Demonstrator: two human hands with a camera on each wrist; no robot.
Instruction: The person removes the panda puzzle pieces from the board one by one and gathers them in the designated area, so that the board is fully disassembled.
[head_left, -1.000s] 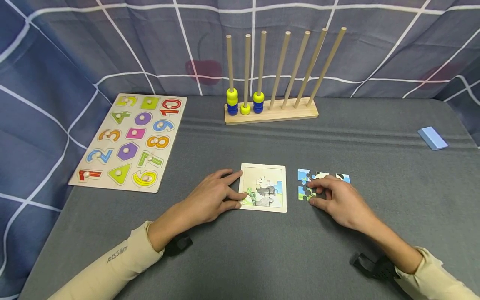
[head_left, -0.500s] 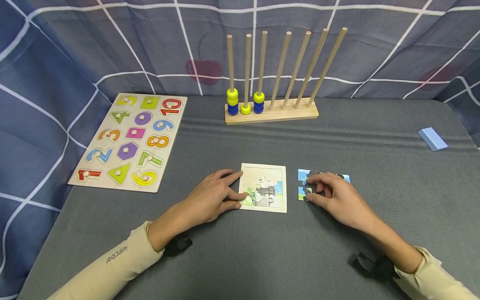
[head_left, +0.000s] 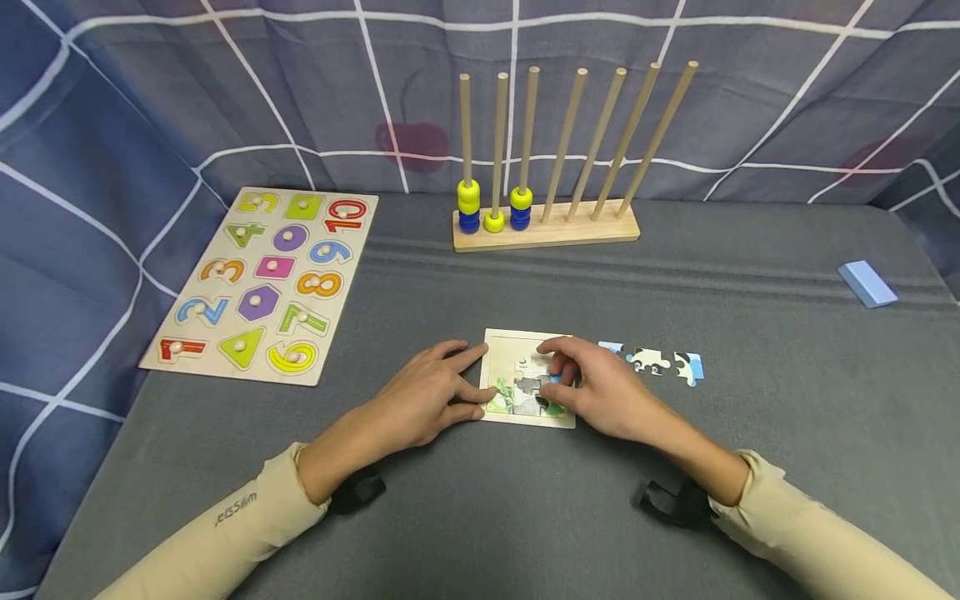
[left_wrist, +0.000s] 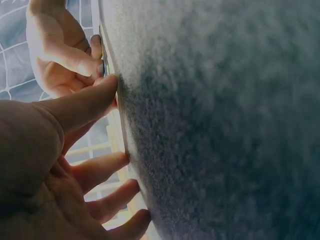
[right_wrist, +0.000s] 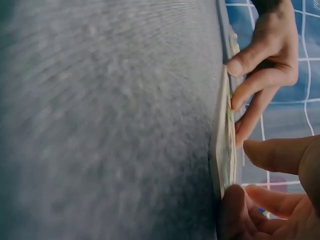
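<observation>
My left hand lies along the left side of a small wooden jigsaw tray; its fingertips touch the frame and one lies over the edge. Inside the tray sit several pieces with grey, white and green parts of a picture. Over the tray's right half, my right hand pinches a small green and dark puzzle piece low at the right corner; fingers partly cover it. In the right wrist view, the thumb meets the tray edge. To the right, loose puzzle pieces lie on the cloth.
A number and shape board lies at the left. At the back stands a wooden peg rack with yellow and blue beads on its left pegs. A light blue block lies far right. Checked curtain hangs behind the grey cloth.
My right hand has moved left from the loose pieces to the tray, carrying a piece from the lower left of that group. The left hand has stayed on the tray.
</observation>
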